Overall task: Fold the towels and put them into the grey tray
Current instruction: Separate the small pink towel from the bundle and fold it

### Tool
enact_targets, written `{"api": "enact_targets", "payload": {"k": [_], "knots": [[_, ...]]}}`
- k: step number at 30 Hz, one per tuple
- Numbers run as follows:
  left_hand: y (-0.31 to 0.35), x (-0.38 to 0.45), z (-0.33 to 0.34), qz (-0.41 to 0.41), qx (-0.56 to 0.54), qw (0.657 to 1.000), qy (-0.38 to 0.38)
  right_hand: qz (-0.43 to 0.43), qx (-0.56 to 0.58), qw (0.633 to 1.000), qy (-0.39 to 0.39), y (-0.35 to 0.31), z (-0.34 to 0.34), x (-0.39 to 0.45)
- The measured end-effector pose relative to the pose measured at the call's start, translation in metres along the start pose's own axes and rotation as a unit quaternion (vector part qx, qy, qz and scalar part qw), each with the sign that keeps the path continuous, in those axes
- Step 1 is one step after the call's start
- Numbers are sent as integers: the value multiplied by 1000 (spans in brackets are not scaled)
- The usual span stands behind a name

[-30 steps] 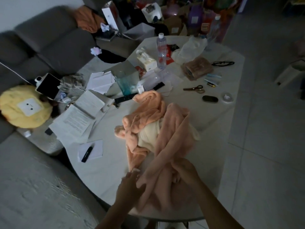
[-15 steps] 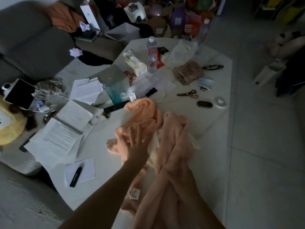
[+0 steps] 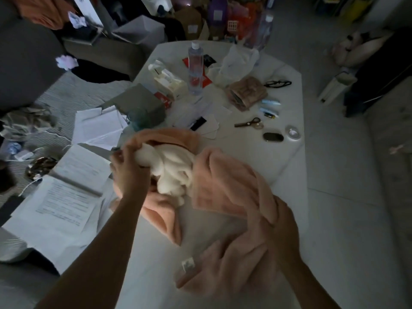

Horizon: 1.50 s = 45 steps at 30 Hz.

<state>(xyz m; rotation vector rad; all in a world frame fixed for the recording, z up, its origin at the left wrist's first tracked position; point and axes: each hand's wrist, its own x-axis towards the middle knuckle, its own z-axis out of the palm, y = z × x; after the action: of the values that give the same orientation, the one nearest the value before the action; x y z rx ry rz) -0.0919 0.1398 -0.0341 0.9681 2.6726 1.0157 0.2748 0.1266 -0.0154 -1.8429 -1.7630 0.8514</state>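
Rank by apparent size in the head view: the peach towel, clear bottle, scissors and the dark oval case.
1. peach towel
2. clear bottle
3. scissors
4. dark oval case

Scissors and case look close in size; that order is unsure.

The white table point(image 3: 156, 264) lay bare along its near edge between the two forearms, and again on its right side below the scissors point(image 3: 249, 123). To the left, loose papers point(image 3: 66, 197) crowded the edge, and beyond the heaped towels point(image 3: 178, 175) a bottle point(image 3: 195, 68), a tissue box point(image 3: 169, 82) and a grey box point(image 3: 140, 108) blocked the far side.
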Motion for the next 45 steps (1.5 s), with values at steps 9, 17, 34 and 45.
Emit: {"api": "enact_targets", "payload": {"k": [9,17,34,45], "knots": [[-50,-91,5,40,143,965,-216,100,-51,989,-91,7,26,-16],[-8,-220,22,-69,-185,914,-355,154,-69,977,-127,-11,20,-23],[39,-275,72,1,1,877,-481,257,164,951,-44,81,-48,-9],[57,-256,104,-42,65,898,-432,280,81,952,-93,137,-62,-10]]}}
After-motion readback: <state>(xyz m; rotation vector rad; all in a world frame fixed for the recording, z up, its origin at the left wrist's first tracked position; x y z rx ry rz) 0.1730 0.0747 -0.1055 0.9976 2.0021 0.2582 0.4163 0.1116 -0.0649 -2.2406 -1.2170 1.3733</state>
